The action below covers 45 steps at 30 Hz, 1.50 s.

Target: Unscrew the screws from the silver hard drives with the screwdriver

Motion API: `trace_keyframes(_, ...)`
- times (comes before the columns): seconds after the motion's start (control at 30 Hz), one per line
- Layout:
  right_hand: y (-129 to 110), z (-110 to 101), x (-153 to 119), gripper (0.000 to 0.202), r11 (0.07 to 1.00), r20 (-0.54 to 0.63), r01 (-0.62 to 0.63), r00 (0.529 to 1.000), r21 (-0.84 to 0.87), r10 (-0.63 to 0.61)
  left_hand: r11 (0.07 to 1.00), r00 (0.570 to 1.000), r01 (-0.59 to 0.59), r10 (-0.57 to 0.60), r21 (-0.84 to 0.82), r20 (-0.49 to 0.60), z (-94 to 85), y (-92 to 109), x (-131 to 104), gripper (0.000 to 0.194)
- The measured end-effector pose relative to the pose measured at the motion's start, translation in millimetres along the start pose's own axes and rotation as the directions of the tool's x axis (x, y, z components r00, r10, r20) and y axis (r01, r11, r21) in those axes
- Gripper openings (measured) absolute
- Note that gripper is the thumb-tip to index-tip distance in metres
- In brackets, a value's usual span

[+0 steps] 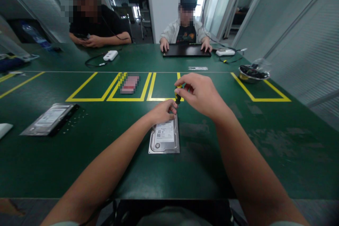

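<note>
A silver hard drive [164,137] with a white label lies flat on the green table in front of me. My right hand [200,93] grips a small yellow and black screwdriver [178,96], held upright above the drive's far right corner. Bent over the drive's far end is my left hand [163,111], its fingertips curled close to the lower end of the screwdriver. The screwdriver's tip and whatever the left fingers pinch are hidden.
Another hard drive [49,119] lies to the left beside several scattered screws [71,122]. A bowl of dark items [253,74] stands at the right. Yellow tape outlines [87,100] mark the table. Across it, one person handles a black panel [186,51]; another person sits at left.
</note>
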State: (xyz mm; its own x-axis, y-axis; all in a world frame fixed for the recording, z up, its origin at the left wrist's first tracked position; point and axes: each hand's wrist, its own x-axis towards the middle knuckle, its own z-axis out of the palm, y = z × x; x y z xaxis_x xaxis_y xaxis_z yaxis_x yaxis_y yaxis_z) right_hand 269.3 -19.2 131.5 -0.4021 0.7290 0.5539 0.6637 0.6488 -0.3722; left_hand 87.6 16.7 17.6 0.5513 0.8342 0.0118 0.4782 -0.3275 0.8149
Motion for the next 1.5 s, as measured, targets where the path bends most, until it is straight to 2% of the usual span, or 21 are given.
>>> trace_keyframes(0.17, -1, 4, 1, 0.008, 1.000, -0.046, 0.002, 0.999, -0.009, -0.003, 0.999, 0.999, 0.037, -0.037, -0.026, -0.005, 0.2, 1, -1, 0.039)
trace_keyframes(0.47, 0, -1, -1, 0.010, 1.000, -0.009, -0.002, 1.000, 0.018, 0.002, 0.999, 0.999, 0.035, -0.036, -0.036, -0.008, 1.1, -1, 0, 0.036)
trace_keyframes(0.8, 0, 2, 0, 0.006, 0.998, -0.048, -0.057, 0.997, 0.042, 0.059, 0.999, 0.999, 0.040, -0.041, -0.033, -0.015, 1.8, -5, 0, 0.038)
trace_keyframes(1.13, -2, 0, 1, 0.010, 0.997, -0.044, -0.056, 0.998, -0.055, 0.054, 0.996, 0.995, 0.084, -0.084, -0.011, -0.047, 1.4, 1, -3, 0.036)
trace_keyframes(1.3, 1, 1, -1, 0.009, 0.998, -0.061, -0.056, 0.997, -0.011, 0.055, 0.991, 0.992, 0.115, -0.110, 0.065, -0.068, 1.3, 8, -5, 0.036)
trace_keyframes(1.5, -2, 2, 0, 0.009, 0.999, -0.045, -0.035, 0.998, -0.030, 0.034, 0.929, 0.984, 0.152, -0.111, 0.338, -0.137, -0.5, 26, -16, 0.032)
